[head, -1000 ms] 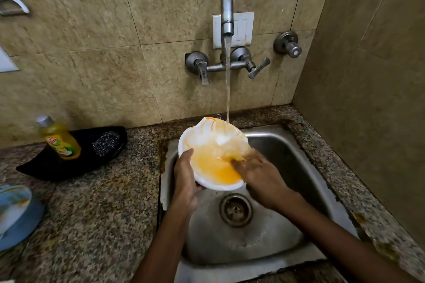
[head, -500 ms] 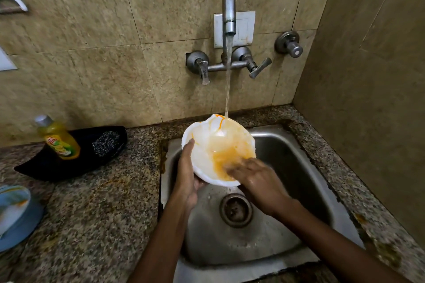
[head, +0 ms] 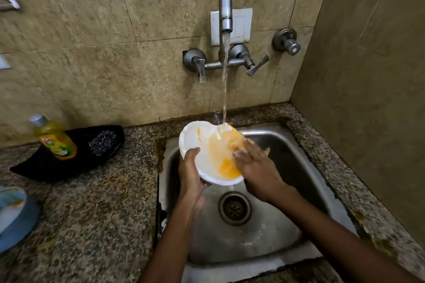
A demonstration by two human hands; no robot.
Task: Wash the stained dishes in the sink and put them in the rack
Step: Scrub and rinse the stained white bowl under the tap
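Observation:
A white plate [head: 195, 138] smeared with orange stain is tilted over the steel sink [head: 264, 232], under the water running from the tap [head: 225, 7]. My left hand [head: 190, 174] grips the plate's left rim, thumb on the face and fingers behind. My right hand [head: 255, 165] lies flat on the plate's right side, fingers rubbing the orange patch where the water lands. The left part of the plate's face is white; the stain covers the right and lower part.
Stained bluish plates [head: 11, 211] are stacked on the granite counter [head: 92, 213] at the far left. A black tray [head: 78, 161] at the back holds a yellow dish-soap bottle [head: 55, 140] and a steel scrubber [head: 103, 142]. A wall closes the right side.
My right hand slid from the plate's lower edge up to its right side. More of the plate's left face is white than a second ago. The left hand kept its grip.

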